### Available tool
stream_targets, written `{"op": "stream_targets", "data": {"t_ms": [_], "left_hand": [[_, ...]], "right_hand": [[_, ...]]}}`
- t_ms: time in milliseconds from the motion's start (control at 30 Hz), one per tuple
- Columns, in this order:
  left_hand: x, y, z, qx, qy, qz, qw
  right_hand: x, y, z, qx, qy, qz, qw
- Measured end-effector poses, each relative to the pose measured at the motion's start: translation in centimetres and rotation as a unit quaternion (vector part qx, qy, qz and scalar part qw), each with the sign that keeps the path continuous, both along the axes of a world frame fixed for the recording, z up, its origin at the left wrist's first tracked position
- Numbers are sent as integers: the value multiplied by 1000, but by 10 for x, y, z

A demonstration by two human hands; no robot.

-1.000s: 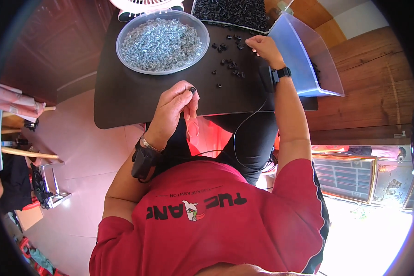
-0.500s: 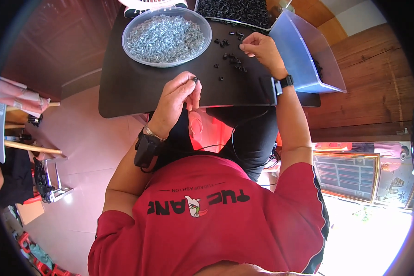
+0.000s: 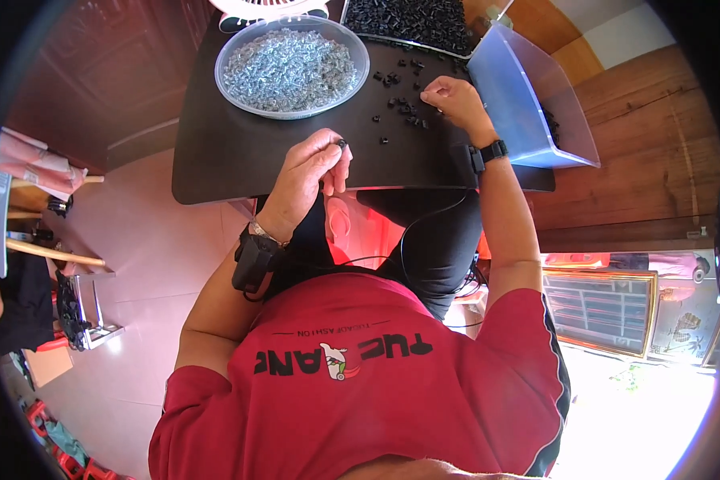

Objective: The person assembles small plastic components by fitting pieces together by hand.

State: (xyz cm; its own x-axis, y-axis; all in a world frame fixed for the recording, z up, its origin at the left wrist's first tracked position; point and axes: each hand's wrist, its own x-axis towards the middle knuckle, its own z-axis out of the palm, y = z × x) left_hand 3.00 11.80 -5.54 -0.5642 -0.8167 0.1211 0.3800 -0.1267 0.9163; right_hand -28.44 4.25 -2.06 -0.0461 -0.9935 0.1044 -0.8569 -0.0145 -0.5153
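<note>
My left hand (image 3: 310, 172) hovers over the near edge of the black table (image 3: 216, 152), its fingertips pinched on a small black part (image 3: 342, 144). My right hand (image 3: 454, 99) rests on the table farther right, fingers curled down among several loose small black parts (image 3: 400, 104); what it holds, if anything, is hidden. Behind my left hand stands a round clear bowl (image 3: 292, 68) full of small silvery metal pieces. A pile of black parts (image 3: 412, 18) lies at the table's far edge.
A translucent blue bin (image 3: 528, 100) stands tilted at the table's right end, black parts inside it. A white round object (image 3: 268, 10) sits behind the bowl. Wooden panelling lies to the right, pink floor to the left with clutter at the far left.
My left hand stays pinched on the small part near the table's edge. My right hand has drawn back a little toward me among the loose black parts.
</note>
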Motion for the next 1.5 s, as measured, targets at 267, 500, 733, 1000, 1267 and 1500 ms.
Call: {"op": "stream_targets", "data": {"t_ms": [267,500,733,1000,1267,1500], "left_hand": [[2,-3,-1,-1,-1,-28,1000],[2,-1,2,0,-4,-32,999],[1,-1,2,-7,-18,-21,1000],[0,-3,-1,-9,-19,-16,1000],[-1,-4,-5,-20,-6,-8,1000],[-1,-4,-4,-35,6,-7,999]], "right_hand": [[0,-47,8,0,15,-2,1000],[11,-66,2,-31,190,-44,980],[13,-56,2,5,154,-46,987],[9,-50,-3,-53,153,18,987],[16,-41,-1,-87,95,-14,992],[46,-8,27,-5,-178,99,979]]}}
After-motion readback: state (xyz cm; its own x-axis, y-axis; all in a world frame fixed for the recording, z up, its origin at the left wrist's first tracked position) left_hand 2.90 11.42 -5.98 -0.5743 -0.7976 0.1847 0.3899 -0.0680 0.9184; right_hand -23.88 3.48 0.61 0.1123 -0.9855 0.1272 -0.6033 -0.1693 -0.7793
